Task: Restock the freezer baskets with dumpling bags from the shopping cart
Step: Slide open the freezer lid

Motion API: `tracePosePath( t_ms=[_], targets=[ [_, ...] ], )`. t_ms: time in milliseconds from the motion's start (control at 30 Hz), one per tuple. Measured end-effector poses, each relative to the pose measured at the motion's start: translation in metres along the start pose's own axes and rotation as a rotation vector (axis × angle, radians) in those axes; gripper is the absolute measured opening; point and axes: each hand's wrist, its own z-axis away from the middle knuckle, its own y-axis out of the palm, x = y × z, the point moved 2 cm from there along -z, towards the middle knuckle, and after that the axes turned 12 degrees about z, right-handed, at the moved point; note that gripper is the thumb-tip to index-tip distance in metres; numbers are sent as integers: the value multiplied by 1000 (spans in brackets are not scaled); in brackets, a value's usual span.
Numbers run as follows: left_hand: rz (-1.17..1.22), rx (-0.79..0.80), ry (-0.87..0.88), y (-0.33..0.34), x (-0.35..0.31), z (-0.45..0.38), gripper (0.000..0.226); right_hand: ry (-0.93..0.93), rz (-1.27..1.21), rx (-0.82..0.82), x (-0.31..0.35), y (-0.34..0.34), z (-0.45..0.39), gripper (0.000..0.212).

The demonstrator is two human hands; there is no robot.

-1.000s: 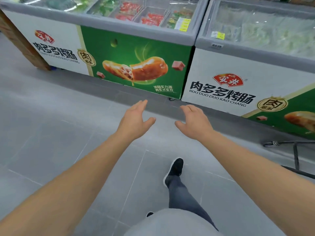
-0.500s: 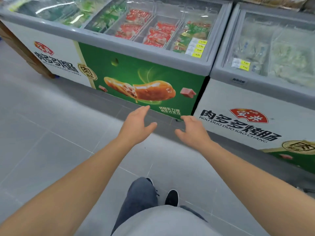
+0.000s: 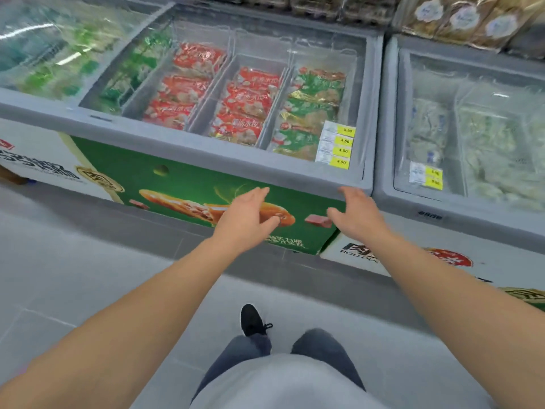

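Nearest to the camera, a grey shirt hem, dark trousers and one black shoe (image 3: 250,320) stood on the grey tiled floor (image 3: 88,290). Both bare forearms reached forward over the floor toward the chest freezer (image 3: 206,137). The left hand (image 3: 246,215) had a released grip, fingers straight and thumb apart, holding nothing, and it hung in front of the green sausage panel (image 3: 182,184) on the freezer's front. The right hand (image 3: 355,212) also had a released grip, fingers spread and slightly bent, empty, its fingertips just below the freezer's grey front rim near the right corner; whether they touched the rim could not be told.

Beyond the hands, a sliding glass lid (image 3: 295,63) covered the freezer, lying between the hands and the stock. Under the glass, divided freezer baskets (image 3: 206,93) held dumpling bags: two rows of red bags (image 3: 247,104), a row of green and gold bags (image 3: 309,110) to their right, and blurred green bags (image 3: 129,69) to the left. Yellow price tags (image 3: 342,146) sat on the glass at the front right corner. A second freezer (image 3: 442,208) stood just beside on the right, its lid over pale bags (image 3: 495,137), with more price labels (image 3: 427,175). Farthest back, brown packaged goods (image 3: 460,19) lined a shelf above it. No cart showed in view.
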Motion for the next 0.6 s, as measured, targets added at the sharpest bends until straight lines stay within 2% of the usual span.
tracePosePath(
  t_ms=[333,600],
  targets=[
    [-51,137,121,-12,-21,-147,73,106,-104,-54,-20,-28,-117,65],
    [-152,226,256,8,-72,-277,71,233,-243,-102,-64,-38,-212,65]
  ],
)
